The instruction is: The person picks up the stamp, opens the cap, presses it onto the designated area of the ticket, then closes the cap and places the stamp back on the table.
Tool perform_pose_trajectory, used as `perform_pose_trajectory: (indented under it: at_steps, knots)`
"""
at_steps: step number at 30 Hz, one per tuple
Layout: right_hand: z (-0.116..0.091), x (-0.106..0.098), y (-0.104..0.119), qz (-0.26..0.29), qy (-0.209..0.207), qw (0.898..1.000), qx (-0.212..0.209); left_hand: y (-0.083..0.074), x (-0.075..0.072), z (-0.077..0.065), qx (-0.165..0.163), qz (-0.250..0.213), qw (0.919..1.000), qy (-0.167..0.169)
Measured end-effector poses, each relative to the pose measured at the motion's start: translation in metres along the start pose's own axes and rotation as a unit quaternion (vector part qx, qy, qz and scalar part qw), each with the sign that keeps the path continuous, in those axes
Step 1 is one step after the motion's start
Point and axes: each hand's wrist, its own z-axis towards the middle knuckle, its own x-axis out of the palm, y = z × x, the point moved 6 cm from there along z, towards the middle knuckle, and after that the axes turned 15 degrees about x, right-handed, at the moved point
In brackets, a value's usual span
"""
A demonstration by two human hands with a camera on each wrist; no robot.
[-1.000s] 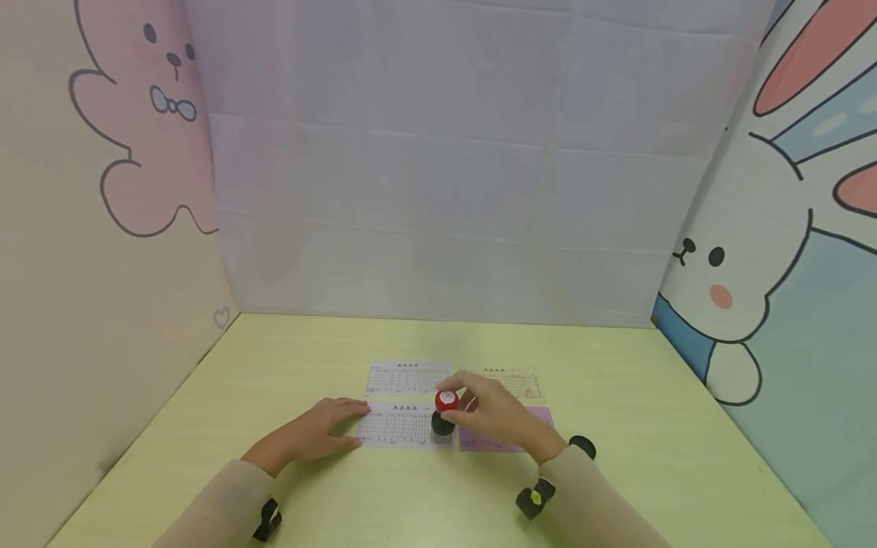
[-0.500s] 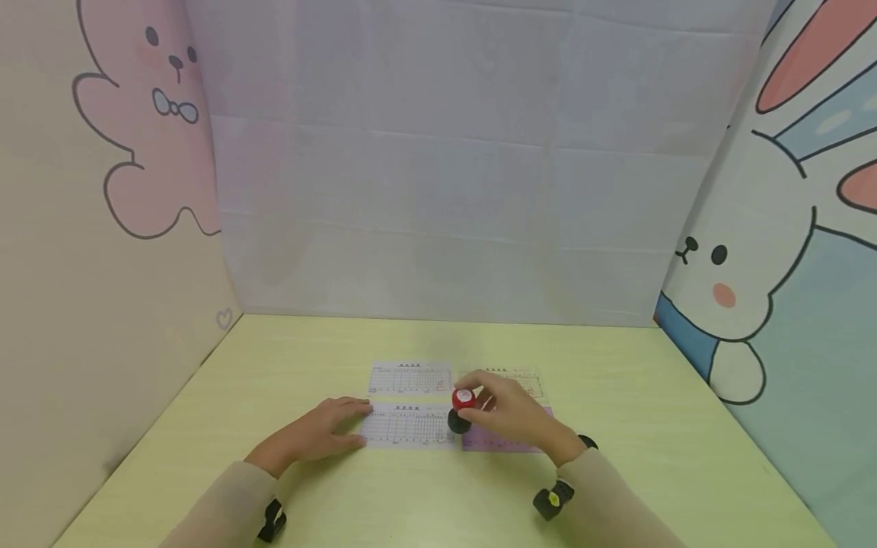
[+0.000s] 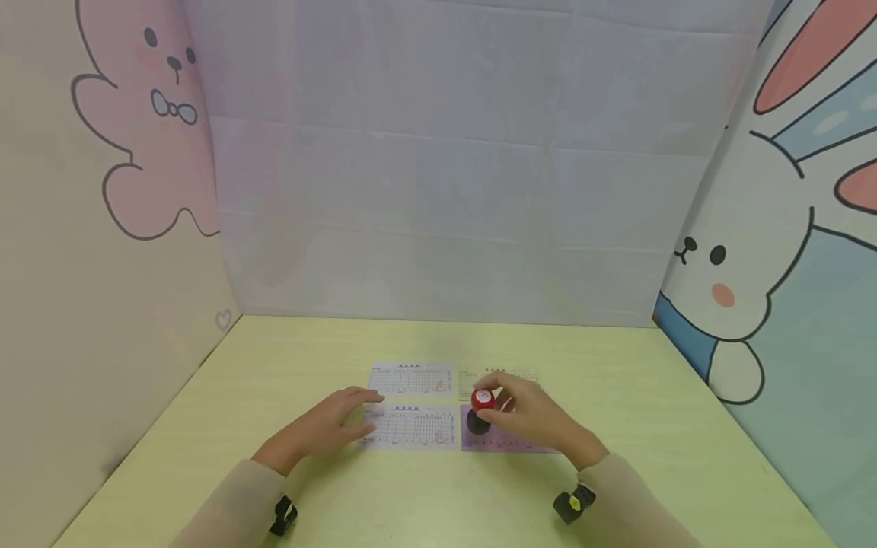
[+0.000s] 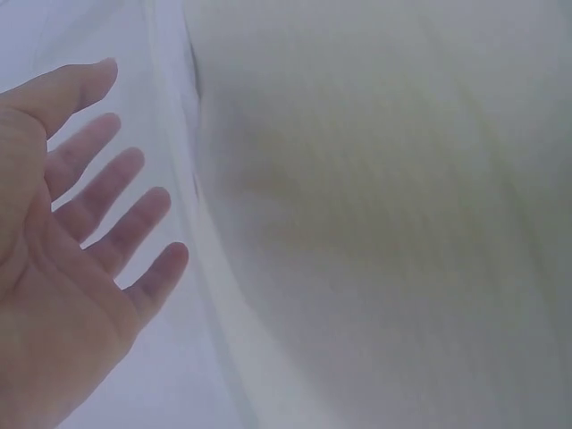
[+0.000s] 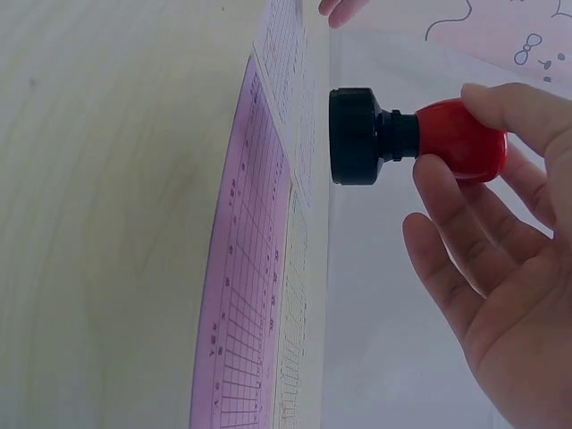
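Observation:
My right hand (image 3: 524, 411) pinches the red knob of a stamp (image 5: 353, 136) with a black round base. In the right wrist view that base is held off the paper, with a gap to the pink form (image 5: 234, 331). In the head view the stamp is over the pink form's left part. My left hand (image 3: 325, 426) hovers with spread, relaxed fingers at the left edge of the front white form (image 3: 411, 428); it holds nothing. Faint reddish marks lie at the lower right of this form and of the back white form (image 3: 409, 378).
A pale yellow form (image 3: 468, 384) lies behind the pink one, partly covered by my right hand. All the forms lie on a light yellow table (image 3: 329, 342). A white back wall (image 3: 438, 190) and side walls with cartoon drawings enclose it.
My right hand has carried the stamp rightward from the front white form to above the pink form. My left hand has lifted slightly off the paper. A black round piece is now hidden by the right arm.

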Motion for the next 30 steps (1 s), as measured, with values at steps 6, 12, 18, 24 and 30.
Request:
perform_pose_trajectory:
  at_steps: [6,12,18,24,30]
  knots:
    - [-0.006,-0.006,-0.008,-0.014,-0.009,1.0,0.0,-0.01,0.004,0.013,0.022,-0.018,0.9996,-0.007]
    - [-0.011,-0.016,-0.013,-0.025,-0.024,0.999,-0.008,-0.022,0.013,0.032,0.035,-0.024,0.9991,-0.002]
    - [-0.018,-0.024,-0.017,-0.025,-0.028,0.999,-0.003,-0.034,0.026,0.054,0.045,-0.016,0.9988,0.012]
    - [-0.024,-0.031,-0.025,-0.029,-0.037,0.999,0.009,-0.047,0.039,0.074,0.055,0.019,0.9977,0.036]
    - [-0.032,-0.036,-0.03,-0.033,-0.041,0.999,0.011,-0.057,0.054,0.089,0.043,0.059,0.9957,0.057]
